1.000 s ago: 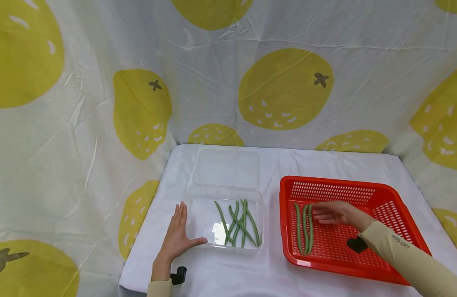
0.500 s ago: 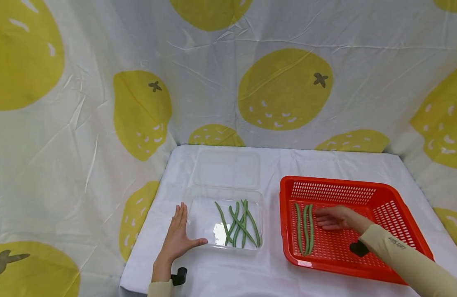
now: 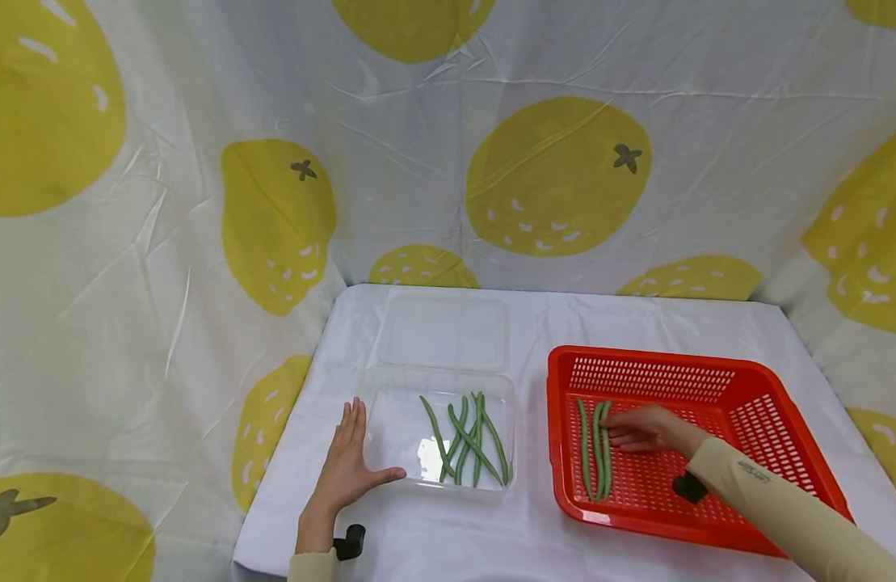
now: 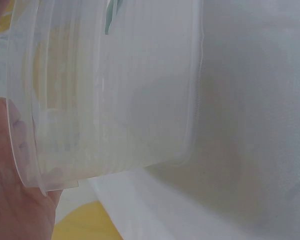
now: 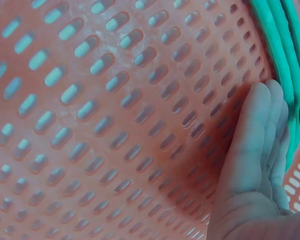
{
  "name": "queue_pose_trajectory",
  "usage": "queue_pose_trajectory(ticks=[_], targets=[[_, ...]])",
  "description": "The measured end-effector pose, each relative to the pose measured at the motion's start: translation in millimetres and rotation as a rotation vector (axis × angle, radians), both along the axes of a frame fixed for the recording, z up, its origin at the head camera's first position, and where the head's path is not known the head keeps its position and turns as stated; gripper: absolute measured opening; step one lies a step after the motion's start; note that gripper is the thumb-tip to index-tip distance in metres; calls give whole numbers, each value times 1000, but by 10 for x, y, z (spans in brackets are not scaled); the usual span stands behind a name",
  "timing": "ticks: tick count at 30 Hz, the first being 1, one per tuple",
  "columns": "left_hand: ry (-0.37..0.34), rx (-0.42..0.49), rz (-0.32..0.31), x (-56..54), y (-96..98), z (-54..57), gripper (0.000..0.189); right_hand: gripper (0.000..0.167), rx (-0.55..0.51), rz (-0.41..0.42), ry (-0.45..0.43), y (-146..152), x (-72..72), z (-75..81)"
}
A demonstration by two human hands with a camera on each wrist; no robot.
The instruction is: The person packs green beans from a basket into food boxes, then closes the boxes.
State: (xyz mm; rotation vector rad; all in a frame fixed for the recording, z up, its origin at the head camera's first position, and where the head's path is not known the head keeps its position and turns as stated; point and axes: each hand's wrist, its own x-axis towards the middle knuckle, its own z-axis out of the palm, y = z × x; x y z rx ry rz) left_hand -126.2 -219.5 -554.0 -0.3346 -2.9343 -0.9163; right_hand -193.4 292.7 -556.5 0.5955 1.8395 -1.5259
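Note:
My left hand (image 3: 349, 461) lies against the left side of a clear plastic food container (image 3: 393, 428), fingers straight and thumb along its front. In the left wrist view the palm (image 4: 15, 185) is beside the container's rim. Several green beans (image 3: 436, 434) lie crossed inside, toward the right. My right hand (image 3: 647, 428) is inside a red basket (image 3: 556, 428), its fingertips at the rightmost of three green beans (image 3: 584, 449) lined up by the left wall. The right wrist view shows straight fingers (image 5: 252, 132) beside the beans (image 5: 275, 35), with the thumb partly visible across from them.
A clear flat lid (image 3: 443, 327) lies behind the container. White cloth (image 3: 531, 517) covers the table, and a lemon-print curtain (image 3: 411, 162) hangs behind and at both sides. The basket's perforated walls rise around my right hand.
My right hand first drew slightly right and down from the beans, then came back left so its fingertips overlap the rightmost bean. The left hand and the container stay put.

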Motion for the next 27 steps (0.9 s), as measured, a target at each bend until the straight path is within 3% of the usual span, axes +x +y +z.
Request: queue_pose_trajectory(ticks=[7,15,21,27], targets=[[4,-4,-3,4,-6,-1,132,23,99,33,41,-35,-15,-6],[-17,-14,2,-5,5,10,132,25,77,4,45,-28,-16,11],[-29,-6,-2,-1,3,15,133,21,-61,-7,75,59,-8,13],[-56,-11,5,-3,-1,25,134,20,-238,-40,123,175,-39,151]])
